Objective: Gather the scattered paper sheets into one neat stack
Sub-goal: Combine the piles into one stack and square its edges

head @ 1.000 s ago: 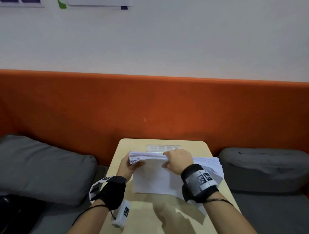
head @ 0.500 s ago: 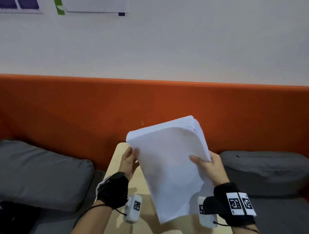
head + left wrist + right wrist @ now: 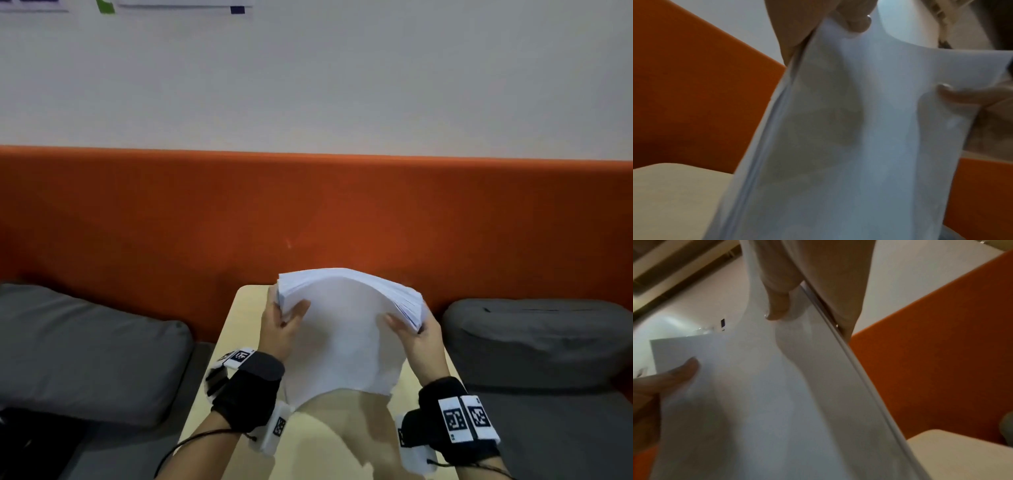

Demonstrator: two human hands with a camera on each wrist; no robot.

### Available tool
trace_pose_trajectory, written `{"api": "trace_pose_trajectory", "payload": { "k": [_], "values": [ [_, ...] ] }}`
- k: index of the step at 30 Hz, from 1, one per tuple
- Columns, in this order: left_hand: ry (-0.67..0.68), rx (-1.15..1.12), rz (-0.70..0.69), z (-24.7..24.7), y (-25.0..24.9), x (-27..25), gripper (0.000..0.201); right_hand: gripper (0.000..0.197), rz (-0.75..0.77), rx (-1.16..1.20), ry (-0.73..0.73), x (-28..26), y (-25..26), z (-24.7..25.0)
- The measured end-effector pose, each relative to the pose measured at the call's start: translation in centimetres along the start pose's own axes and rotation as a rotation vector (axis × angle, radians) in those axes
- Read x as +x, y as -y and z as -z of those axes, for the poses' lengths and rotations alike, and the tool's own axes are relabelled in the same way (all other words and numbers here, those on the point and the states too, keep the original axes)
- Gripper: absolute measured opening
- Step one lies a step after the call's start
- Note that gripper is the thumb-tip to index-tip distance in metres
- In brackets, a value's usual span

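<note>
Holding the paper stack (image 3: 342, 329) upright above the counter (image 3: 239, 329), both hands are placed on opposite side edges, a grip that lets the sheets be squared by tapping. The left hand (image 3: 281, 329) is curled round the left edge, its thumb lying across the front sheet and its fingers hidden behind. The right hand (image 3: 416, 337) is closed on the right edge in the same manner, thumb in front. From the left wrist view the stack (image 3: 869, 146) is seen edge-on at its left side, with the left thumb pressed near the top and the other hand's thumb at the far side; from the right wrist view the stack (image 3: 766, 402) shows the same pinch mirrored.

The stack is bowed outward toward the viewer, and the sheets at the upper right are fanned and stepped rather than flush, so alignment is judged incomplete. The lower edge appears to be lifted clear of the counter, though contact cannot be ruled out. No loose sheets are seen on the counter, so gathering is judged largely done, with only squaring and laying flat left. A looser grip would probably be needed for the sheets to settle; too loose, and sheets could slide out at the fanned corner.
</note>
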State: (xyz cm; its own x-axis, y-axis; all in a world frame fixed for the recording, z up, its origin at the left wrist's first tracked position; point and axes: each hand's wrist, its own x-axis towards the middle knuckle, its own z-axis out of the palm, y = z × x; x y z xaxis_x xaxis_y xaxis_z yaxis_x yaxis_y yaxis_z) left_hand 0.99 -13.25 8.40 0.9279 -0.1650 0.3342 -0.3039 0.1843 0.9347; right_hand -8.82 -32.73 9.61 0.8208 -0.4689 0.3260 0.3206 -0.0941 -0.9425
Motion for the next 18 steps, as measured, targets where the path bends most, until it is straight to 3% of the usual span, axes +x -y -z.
{"api": "trace_pose_trajectory", "payload": {
  "k": [4,7,10,12,15,18],
  "values": [
    [0.012,-0.073,-0.061,1.6,-0.6,0.8,0.085,0.044,-0.041,-0.012,0.089,1.4,0.0,0.8],
    [0.051,-0.091,-0.023,1.4,-0.8,1.1,0.084,0.070,-0.140,0.008,0.160,1.8,-0.8,1.2],
    [0.067,-0.083,-0.018,0.9,-0.7,0.9,0.063,0.039,-0.169,0.038,0.212,1.4,-1.0,1.1],
    [0.059,-0.056,-0.065,1.0,-0.9,1.0,0.060,0.037,-0.157,0.032,0.222,1.4,-0.8,0.8],
    [0.111,0.016,-0.091,0.7,-1.1,1.1,0.070,0.051,-0.181,0.067,0.192,1.7,-1.2,0.6],
    [0.113,0.067,-0.123,0.9,-2.1,1.5,0.090,0.052,-0.181,0.063,0.175,2.2,-1.2,0.5]
  ]
}}
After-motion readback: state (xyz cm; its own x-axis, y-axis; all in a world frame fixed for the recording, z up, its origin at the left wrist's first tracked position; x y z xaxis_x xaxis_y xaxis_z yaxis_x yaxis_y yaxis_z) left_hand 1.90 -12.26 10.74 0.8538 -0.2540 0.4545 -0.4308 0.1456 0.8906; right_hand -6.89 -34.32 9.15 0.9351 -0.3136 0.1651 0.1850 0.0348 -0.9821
